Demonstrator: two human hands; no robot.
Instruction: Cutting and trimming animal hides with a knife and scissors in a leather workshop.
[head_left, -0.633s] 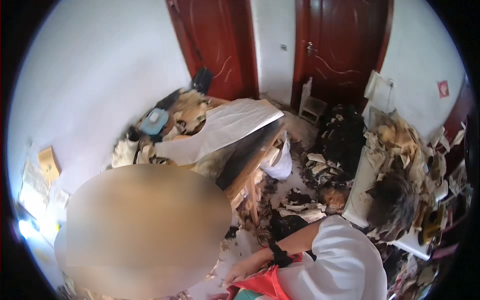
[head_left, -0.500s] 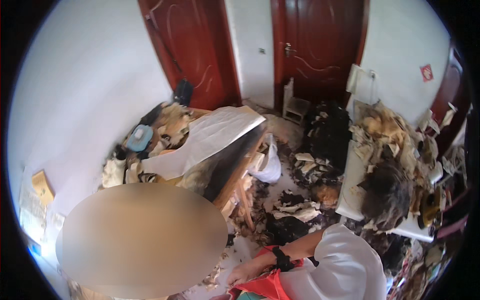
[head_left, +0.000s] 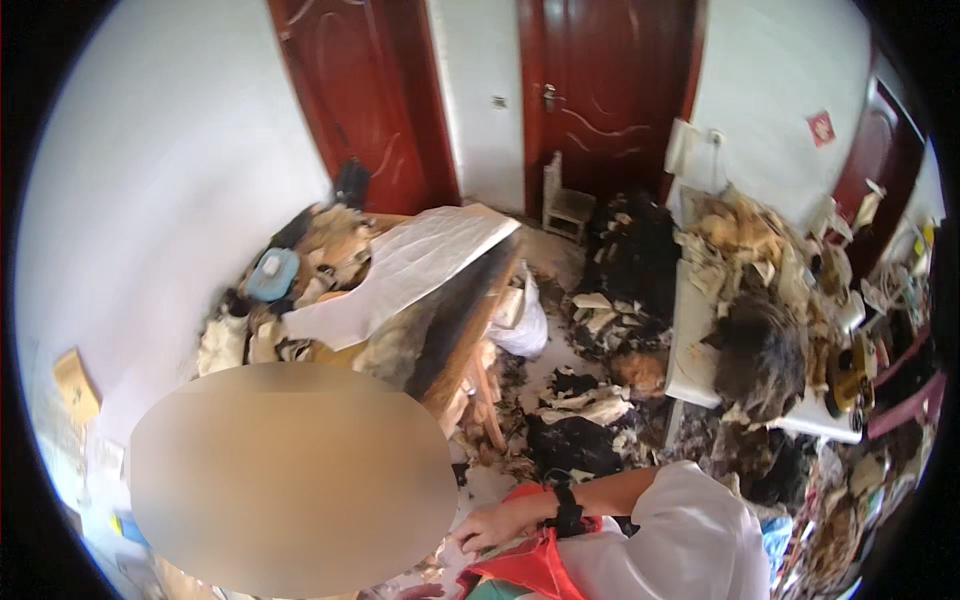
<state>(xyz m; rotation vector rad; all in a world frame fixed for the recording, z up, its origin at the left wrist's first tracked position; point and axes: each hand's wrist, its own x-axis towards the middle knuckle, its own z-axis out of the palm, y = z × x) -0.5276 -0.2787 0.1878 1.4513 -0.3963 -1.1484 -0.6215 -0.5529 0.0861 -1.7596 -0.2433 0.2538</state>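
My right hand is low in the head view, at the end of a bare forearm that comes out of a white sleeve. A black watch circles its wrist. The fingers are curled downward beside a red apron with a green patch. Whatever they may grip is too small or hidden to name. A large blurred patch covers the lower left. My left hand does not show.
A wooden table bears a white sheet, fur pieces and a blue container. Scraps and dark fur litter the floor around a white bag. At right, a white table is heaped with pelts.
The view has swung a little to the right, so the room's contents sit further left. My right hand stays low by the red apron, its fingers still curled.
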